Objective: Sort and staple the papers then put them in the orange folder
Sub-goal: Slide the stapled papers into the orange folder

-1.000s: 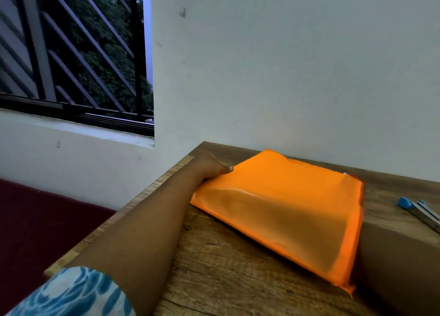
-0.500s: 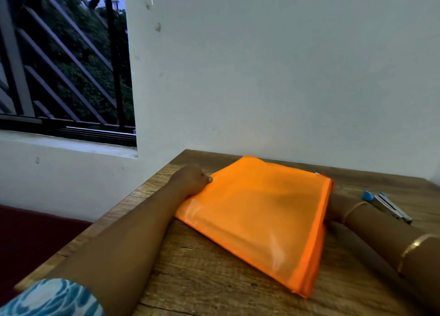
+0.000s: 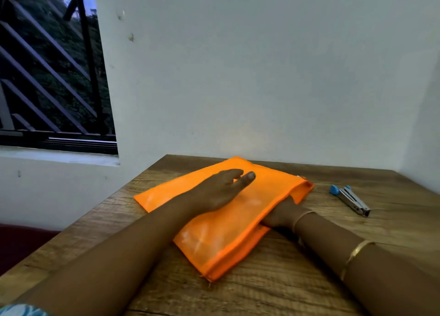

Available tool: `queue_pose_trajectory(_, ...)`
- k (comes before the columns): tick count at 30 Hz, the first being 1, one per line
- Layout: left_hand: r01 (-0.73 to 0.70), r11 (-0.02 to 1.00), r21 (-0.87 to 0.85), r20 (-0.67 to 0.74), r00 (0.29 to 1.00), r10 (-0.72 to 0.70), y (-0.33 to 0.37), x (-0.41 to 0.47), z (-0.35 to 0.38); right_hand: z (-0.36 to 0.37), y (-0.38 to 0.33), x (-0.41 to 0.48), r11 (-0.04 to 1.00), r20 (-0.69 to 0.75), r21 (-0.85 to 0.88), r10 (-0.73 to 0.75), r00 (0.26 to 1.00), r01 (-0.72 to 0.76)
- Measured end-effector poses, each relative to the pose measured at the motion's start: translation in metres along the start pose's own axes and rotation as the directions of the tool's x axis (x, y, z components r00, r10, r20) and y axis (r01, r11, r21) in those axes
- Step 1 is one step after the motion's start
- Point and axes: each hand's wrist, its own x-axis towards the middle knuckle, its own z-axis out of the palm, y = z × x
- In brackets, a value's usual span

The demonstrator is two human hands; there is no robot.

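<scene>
The orange folder (image 3: 214,242) lies flat and slanted on the wooden table (image 3: 273,292). My left hand (image 3: 219,191) rests palm down on the folder's top face with its fingers stretched out. My right hand (image 3: 283,214) is at the folder's right edge, where the orange flap is raised a little. Its fingers disappear into or under the folder, so their pose is hidden. Pale patches show faintly through the folder's front. No loose papers are in sight. A small metal stapler (image 3: 350,200) with a blue end lies on the table to the right of the folder.
White walls meet at the table's far right corner (image 3: 400,170). The table's left edge (image 3: 78,222) drops to a dark red surface below. A barred window (image 3: 54,77) is at the upper left.
My left hand has moved from the folder's left edge onto its top face. My right hand now sits at the folder's right edge with its fingers out of sight.
</scene>
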Motion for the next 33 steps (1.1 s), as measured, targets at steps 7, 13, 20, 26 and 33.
queue_pose_trajectory(7, -0.026, 0.903, 0.428, 0.274, 0.956, -0.102, 0.015, -0.012, 0.027, -0.019, 0.033, -0.012, 0.963, 0.039, 0.269, -0.039, 0.998, 0.027)
queue_pose_trajectory(13, -0.096, 0.887, 0.451, 0.243, 0.970, -0.019, 0.028, -0.014, 0.034, -0.036, 0.080, -0.015, 0.866, -0.193, 0.482, 0.255, 0.948, -0.134)
queue_pose_trajectory(20, -0.117, 0.856, 0.504, 0.334, 0.940, -0.068, 0.029, -0.013, 0.034, -0.035, 0.073, -0.017, 0.933, -0.600, 0.093, 0.330, 0.729, -0.347)
queue_pose_trajectory(26, -0.128, 0.855, 0.502, 0.410, 0.906, -0.105, 0.005, -0.025, 0.009, -0.021, 0.077, -0.007, 0.950, -0.355, 0.076, 0.310, 0.882, -0.303)
queue_pose_trajectory(33, -0.123, 0.754, 0.645, 0.315, 0.942, -0.116, -0.038, -0.027, -0.029, -0.031, 0.061, -0.006, 0.847, -0.128, 0.477, 0.331, 0.935, -0.235)
